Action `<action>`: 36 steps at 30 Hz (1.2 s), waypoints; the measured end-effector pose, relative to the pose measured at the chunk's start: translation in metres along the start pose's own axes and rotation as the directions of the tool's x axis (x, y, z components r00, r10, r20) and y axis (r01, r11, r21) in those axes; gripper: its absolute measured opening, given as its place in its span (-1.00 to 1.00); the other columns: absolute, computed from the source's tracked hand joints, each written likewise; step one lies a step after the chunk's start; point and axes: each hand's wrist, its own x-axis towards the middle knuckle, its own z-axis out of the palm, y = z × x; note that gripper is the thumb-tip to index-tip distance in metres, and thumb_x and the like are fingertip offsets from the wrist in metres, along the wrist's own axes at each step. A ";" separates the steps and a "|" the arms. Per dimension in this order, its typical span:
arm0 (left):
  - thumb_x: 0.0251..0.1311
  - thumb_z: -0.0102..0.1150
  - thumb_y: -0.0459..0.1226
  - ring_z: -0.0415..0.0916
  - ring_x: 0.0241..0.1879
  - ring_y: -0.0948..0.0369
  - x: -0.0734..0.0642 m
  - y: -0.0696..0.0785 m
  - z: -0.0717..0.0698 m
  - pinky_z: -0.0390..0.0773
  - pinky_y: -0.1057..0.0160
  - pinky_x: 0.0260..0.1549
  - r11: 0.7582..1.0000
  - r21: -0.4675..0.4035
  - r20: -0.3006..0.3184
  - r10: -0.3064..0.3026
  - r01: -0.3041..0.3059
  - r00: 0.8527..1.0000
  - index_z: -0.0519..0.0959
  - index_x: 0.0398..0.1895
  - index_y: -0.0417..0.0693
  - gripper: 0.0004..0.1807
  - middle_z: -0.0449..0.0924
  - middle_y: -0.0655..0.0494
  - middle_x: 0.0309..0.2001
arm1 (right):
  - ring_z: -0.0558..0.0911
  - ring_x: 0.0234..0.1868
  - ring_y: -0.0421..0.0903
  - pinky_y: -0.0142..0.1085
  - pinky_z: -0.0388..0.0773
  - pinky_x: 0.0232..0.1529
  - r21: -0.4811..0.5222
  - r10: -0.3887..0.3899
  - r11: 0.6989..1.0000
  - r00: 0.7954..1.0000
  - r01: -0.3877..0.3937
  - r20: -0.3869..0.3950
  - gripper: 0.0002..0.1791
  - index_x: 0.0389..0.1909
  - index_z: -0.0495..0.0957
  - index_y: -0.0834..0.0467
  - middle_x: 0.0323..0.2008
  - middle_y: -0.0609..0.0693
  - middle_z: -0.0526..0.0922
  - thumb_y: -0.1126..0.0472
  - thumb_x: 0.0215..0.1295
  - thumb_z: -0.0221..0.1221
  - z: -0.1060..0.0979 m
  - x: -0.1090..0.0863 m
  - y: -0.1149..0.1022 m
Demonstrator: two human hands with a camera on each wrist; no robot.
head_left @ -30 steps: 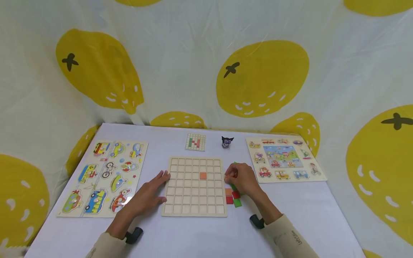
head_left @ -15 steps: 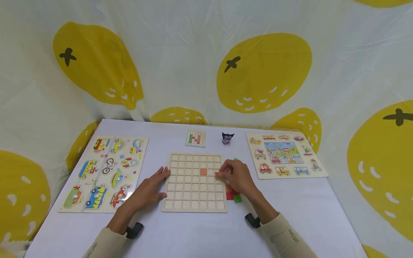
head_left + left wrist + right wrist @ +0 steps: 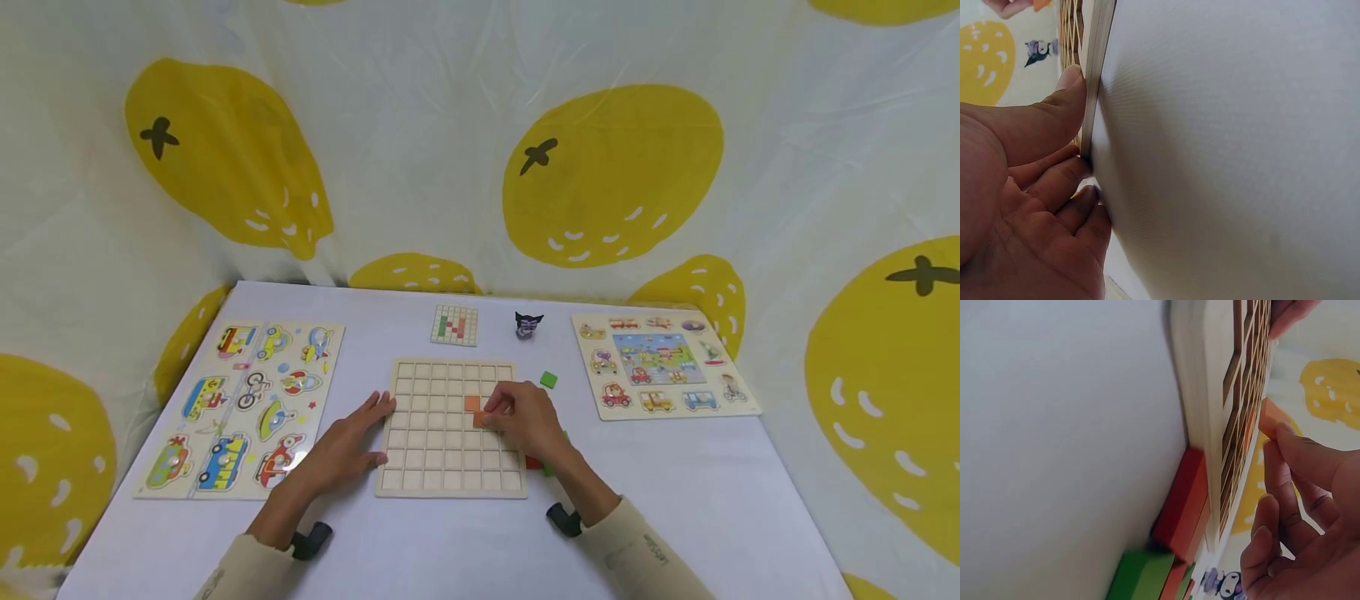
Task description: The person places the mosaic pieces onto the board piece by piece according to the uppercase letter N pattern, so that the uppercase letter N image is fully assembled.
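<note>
Pinching an orange tile (image 3: 479, 420) over the grid board (image 3: 437, 439), the right hand (image 3: 529, 418) has a narrow grip; the left hand (image 3: 347, 448) touches the board's left edge, fingers relaxed. Another orange tile (image 3: 472, 403) sits on the board.

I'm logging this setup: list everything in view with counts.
Grid board: one, pale wood, centre
Seated tile: one, orange, in the board
Pinched tile: one, orange, over the board
Lone tile: one, green, right of board
Clustered tiles: count unclear, red and green, by board's right edge
Pattern card: one, pale with coloured squares, beyond the board
Figurine: one, black and purple, beside the card
Vehicle puzzles: two, multicoloured, left and right
Table: one, white, underneath
Backdrop: one, white with yellow fruit, behind
Wrist pieces: two, black, wrists
Sleeves: two, beige, forearms
Left hand: one, board's left edge
Right hand: one, over the board
</note>
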 end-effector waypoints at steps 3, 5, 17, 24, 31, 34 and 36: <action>0.09 0.58 -0.38 0.20 0.61 -0.25 -0.001 0.002 0.000 0.39 -0.29 0.46 1.000 0.004 -0.009 0.003 -0.003 1.000 0.26 0.65 -0.09 0.03 0.11 -0.23 0.67 | 0.56 -0.30 -0.16 -0.27 0.48 -0.26 0.012 -0.005 1.000 1.000 0.005 0.007 -0.79 -0.41 0.69 -0.07 -0.45 -0.19 0.66 0.21 0.17 0.56 0.004 0.001 -0.001; 0.08 0.58 -0.38 0.21 0.61 -0.25 -0.001 0.003 -0.001 0.40 -0.28 0.45 1.000 0.003 -0.013 0.002 -0.002 1.000 0.27 0.65 -0.09 0.03 0.12 -0.23 0.67 | 0.57 -0.31 -0.18 -0.27 0.50 -0.26 0.017 -0.001 1.000 1.000 0.001 0.013 -0.79 -0.41 0.69 -0.07 -0.46 -0.19 0.66 0.22 0.18 0.56 0.006 0.003 -0.003; 0.10 0.58 -0.37 0.19 0.61 -0.25 0.000 -0.002 0.001 0.39 -0.31 0.45 1.000 0.000 -0.012 0.016 -0.016 1.000 0.27 0.65 -0.09 0.02 0.12 -0.21 0.67 | 0.57 -0.25 -0.18 -0.28 0.52 -0.22 -0.052 0.012 0.999 0.999 -0.010 0.034 -0.80 -0.44 0.69 -0.09 -0.46 -0.20 0.65 0.22 0.22 0.53 0.013 0.007 -0.011; 0.09 0.57 -0.39 0.15 0.63 -0.24 0.000 -0.004 0.002 0.36 -0.33 0.46 1.000 -0.017 -0.018 0.021 -0.022 1.000 0.27 0.64 -0.11 0.01 0.13 -0.20 0.67 | 0.53 -0.20 -0.15 -0.23 0.47 -0.14 -0.092 0.006 0.996 1.000 -0.003 0.030 -0.81 -0.46 0.70 -0.08 -0.51 -0.20 0.62 0.20 0.23 0.53 0.016 0.009 -0.010; 0.11 0.56 -0.39 0.14 0.64 -0.22 0.000 -0.004 0.001 0.35 -0.31 0.48 1.000 -0.025 -0.007 0.017 -0.017 1.000 0.26 0.65 -0.09 0.01 0.12 -0.17 0.68 | 0.52 -0.19 -0.14 -0.24 0.45 -0.17 -0.109 0.000 0.994 1.000 0.003 0.023 -0.81 -0.46 0.71 -0.08 -0.52 -0.20 0.60 0.18 0.21 0.54 0.017 0.008 -0.012; 0.11 0.56 -0.39 0.14 0.64 -0.23 0.000 -0.004 0.001 0.35 -0.30 0.48 1.000 -0.023 -0.010 0.021 -0.021 1.000 0.27 0.65 -0.09 0.01 0.12 -0.18 0.67 | 0.53 -0.20 -0.15 -0.24 0.45 -0.17 -0.085 -0.005 0.996 1.000 0.007 0.027 -0.82 -0.45 0.72 -0.09 -0.51 -0.21 0.62 0.19 0.20 0.55 0.014 0.008 -0.009; 0.09 0.57 -0.40 0.14 0.64 -0.22 -0.001 -0.004 0.001 0.36 -0.28 0.48 1.000 -0.019 -0.013 0.022 -0.022 1.000 0.27 0.64 -0.09 0.02 0.13 -0.18 0.67 | 0.53 -0.22 -0.15 -0.24 0.46 -0.19 -0.055 -0.008 0.998 0.999 0.010 0.031 -0.83 -0.44 0.74 -0.09 -0.48 -0.21 0.64 0.20 0.20 0.54 0.010 0.007 -0.008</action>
